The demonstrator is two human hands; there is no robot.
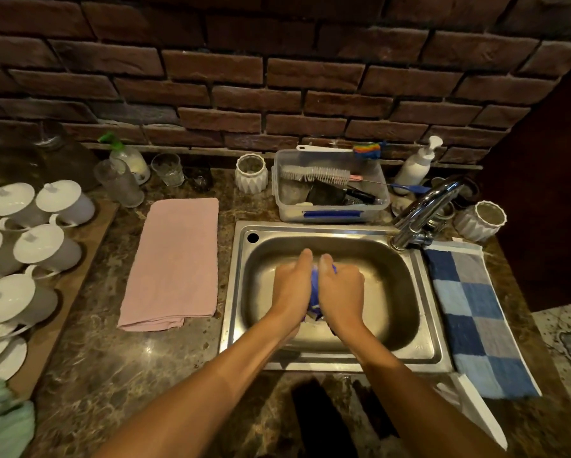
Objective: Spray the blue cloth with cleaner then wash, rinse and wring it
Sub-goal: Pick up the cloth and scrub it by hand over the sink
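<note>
Brick wall, marble counter, steel sink (340,229). Item: cloth (314,285), bunched over the basin between our 2 fists; left hand (294,285) and right hand (342,287) clenched on it. Soft, limp, likely wet and slippery; we grip opposite ends.

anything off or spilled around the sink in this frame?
Nothing stands out. Both hands, left hand and right hand, clench the bunched blue cloth over the sink. The pink towel and checked towel lie flat on the counter; no spill visible.
</note>
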